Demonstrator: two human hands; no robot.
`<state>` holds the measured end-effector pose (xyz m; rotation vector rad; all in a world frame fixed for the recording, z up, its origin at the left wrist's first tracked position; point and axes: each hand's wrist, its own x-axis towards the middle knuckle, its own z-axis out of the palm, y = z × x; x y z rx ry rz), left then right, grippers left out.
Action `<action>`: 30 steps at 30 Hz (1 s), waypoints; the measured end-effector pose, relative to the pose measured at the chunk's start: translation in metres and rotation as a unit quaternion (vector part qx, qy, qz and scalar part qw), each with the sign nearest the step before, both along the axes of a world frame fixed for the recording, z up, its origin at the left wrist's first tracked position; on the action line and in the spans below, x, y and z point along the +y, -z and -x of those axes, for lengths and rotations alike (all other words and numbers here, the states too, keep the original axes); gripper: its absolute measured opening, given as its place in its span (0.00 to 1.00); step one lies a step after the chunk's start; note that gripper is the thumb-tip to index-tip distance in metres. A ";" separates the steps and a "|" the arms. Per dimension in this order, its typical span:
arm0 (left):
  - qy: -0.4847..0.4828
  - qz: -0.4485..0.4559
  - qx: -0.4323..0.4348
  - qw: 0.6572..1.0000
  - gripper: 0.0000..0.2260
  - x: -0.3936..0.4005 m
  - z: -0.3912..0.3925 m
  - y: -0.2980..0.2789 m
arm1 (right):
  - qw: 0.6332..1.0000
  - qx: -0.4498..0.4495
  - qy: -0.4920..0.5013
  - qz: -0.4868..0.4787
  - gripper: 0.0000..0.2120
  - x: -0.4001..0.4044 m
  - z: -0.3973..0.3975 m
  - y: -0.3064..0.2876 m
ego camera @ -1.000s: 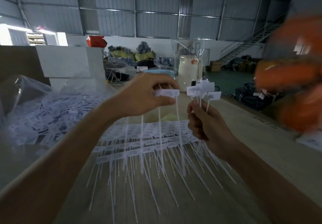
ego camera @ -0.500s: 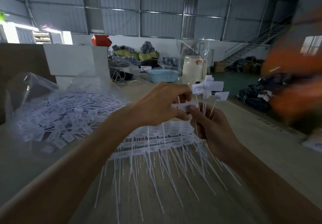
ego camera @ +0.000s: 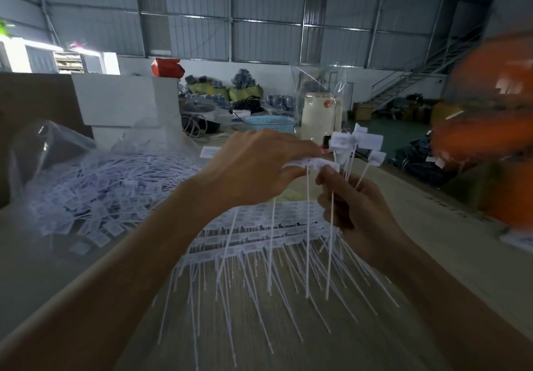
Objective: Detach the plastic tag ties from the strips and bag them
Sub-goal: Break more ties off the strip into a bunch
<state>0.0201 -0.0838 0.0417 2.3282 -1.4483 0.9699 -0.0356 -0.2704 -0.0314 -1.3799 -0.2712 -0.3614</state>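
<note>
My left hand [ego camera: 256,165] is raised above the table and pinches a short strip of white tag ties [ego camera: 313,164] by its top, with their thin tails hanging down. Touching it from the right, my right hand [ego camera: 354,209] grips a bunch of detached tag ties [ego camera: 356,141], whose flags stick up above the fist. Below both hands, a stack of full tie strips [ego camera: 259,235] lies on the wooden table [ego camera: 432,255]. An open clear plastic bag [ego camera: 57,145] at the left holds a heap of loose ties [ego camera: 95,197].
A white foam box [ego camera: 121,102] stands behind the bag. Farther back on the table are a blue basket [ego camera: 268,124], a cream canister [ego camera: 320,114] and cables. A blurred orange shape [ego camera: 490,128] fills the right edge. The warehouse floor lies beyond.
My left hand has moved right with its strip until it meets my right hand. The camera view has shifted slightly; the right hand's bunch stays raised.
</note>
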 end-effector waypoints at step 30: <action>0.040 -0.026 0.151 0.987 0.10 -0.003 -0.007 0.002 | 0.972 -0.121 0.101 0.172 0.17 0.007 0.000 0.004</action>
